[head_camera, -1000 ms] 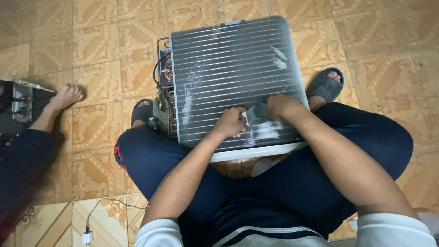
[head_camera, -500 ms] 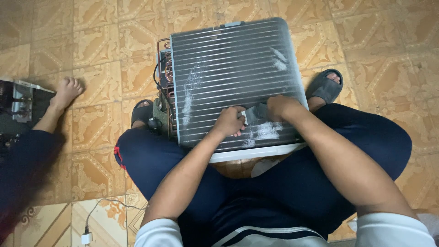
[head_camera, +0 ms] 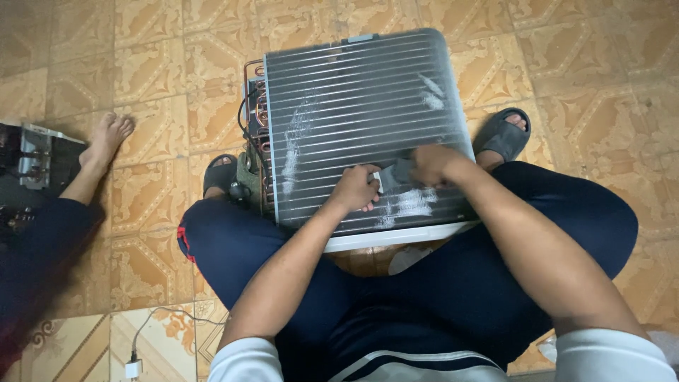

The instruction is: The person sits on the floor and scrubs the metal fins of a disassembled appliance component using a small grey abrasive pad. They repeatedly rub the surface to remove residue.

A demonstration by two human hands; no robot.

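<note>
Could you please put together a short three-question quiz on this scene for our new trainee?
1. True or false: both hands rest on the finned coil unit.
2. What lies between the left hand and the right hand? A) a grey strip B) a red cloth C) a hammer
3. On which side of the coil unit do the copper pipe bends show in the picture?

Key
1. True: both hands are on its lower part.
2. A: the grey strip runs from one hand to the other, against the fins.
3. The left side, near the sandalled foot.
</note>
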